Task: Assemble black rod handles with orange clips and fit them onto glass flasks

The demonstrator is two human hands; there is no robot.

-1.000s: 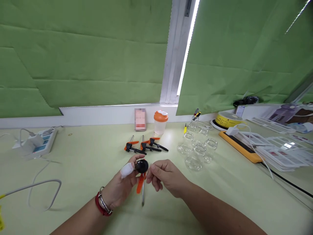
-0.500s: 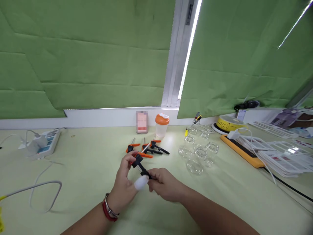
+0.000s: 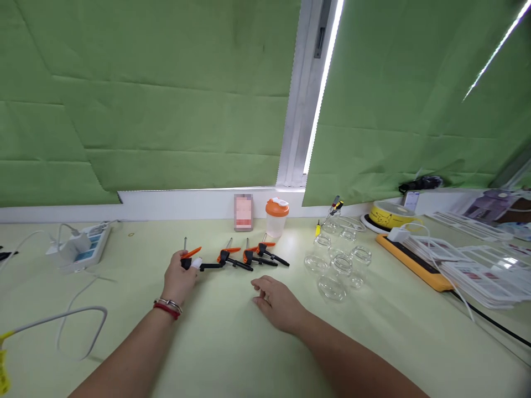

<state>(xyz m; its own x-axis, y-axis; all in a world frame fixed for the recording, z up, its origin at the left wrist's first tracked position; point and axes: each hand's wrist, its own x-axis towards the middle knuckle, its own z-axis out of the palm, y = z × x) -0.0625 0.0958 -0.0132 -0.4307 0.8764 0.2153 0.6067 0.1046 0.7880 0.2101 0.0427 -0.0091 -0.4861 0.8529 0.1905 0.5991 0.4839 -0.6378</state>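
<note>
My left hand [image 3: 179, 278], with a white wrap on one finger, grips a small orange-and-black bar clamp [image 3: 194, 262] low on the pale green table [image 3: 232, 342], at the left end of a row. Three more such clamps [image 3: 249, 257] lie to its right. My right hand [image 3: 277, 301] rests palm down on the table with loose fingers and holds nothing, a little in front of the row.
Several clear glass jars [image 3: 338, 265] stand to the right. Behind the clamps are an orange-lidded cup [image 3: 276, 217] and a small pink box [image 3: 243, 212]. A power strip [image 3: 83, 245] with cables lies at left; an orange tray [image 3: 418, 257] and papers at right.
Both hands held one clamp in front of me. My left hand has carried it away to the left end of the row; my right hand let go and dropped to the table.
</note>
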